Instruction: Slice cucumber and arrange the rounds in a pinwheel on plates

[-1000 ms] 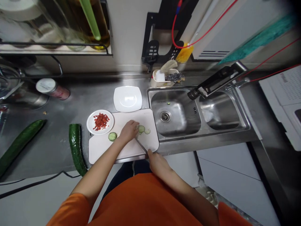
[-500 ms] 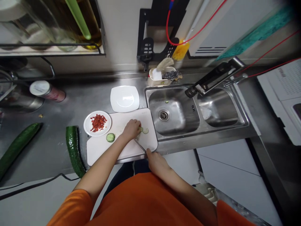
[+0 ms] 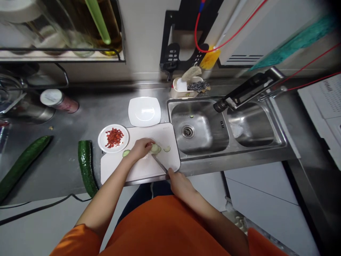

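My right hand is closed around the handle of a knife, whose blade points up and left over the white cutting board. My left hand has its fingers curled over the board, with pale cucumber slices at the fingertips beside the knife tip. To their right lies one loose cucumber slice. A cucumber chunk sits left of my left hand, partly hidden by it. Chopped red pieces fill the middle of a round white plate at the board's upper left corner.
Behind the board is a square white plate. A cut cucumber and a long cucumber lie to the left. At the right is a double steel sink with a faucet. A pink canister stands back left.
My left hand has shifted slightly left, uncovering more of the cucumber slices and covering part of the chunk. The knife stays in my right hand. The whole view has shifted a little.
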